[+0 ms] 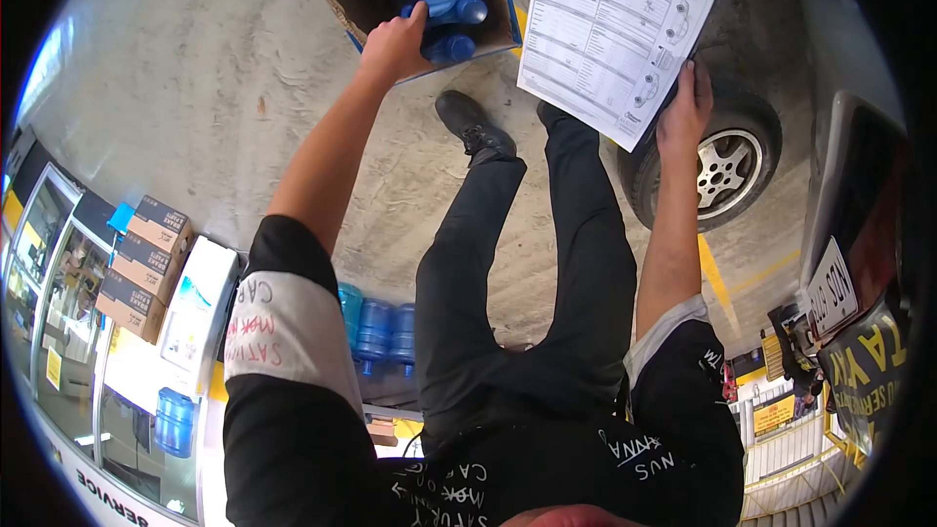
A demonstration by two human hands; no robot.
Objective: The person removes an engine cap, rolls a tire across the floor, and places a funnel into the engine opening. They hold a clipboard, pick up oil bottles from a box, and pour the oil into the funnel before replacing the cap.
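- Now left hand (pixel 393 44) closed on blue bottle (pixel 451 47) at carton (pixel 503 0) edge, not yet lifted out.
- Right hand (pixel 686 107) clasping printed form (pixel 620 29); other bottles left inside.

Grey car wheel w/ silver rim (pixel 724 168) on concrete floor (pixel 195 68); brown cardboard boxes (pixel 142 268) stacked nr big blue water jugs (pixel 379 330).

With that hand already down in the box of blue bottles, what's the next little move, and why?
Probably close the left hand around the blue bottle under its fingers and lift it out of the cardboard box. That hand rests on the bottle, while the right hand is busy holding the printed form.
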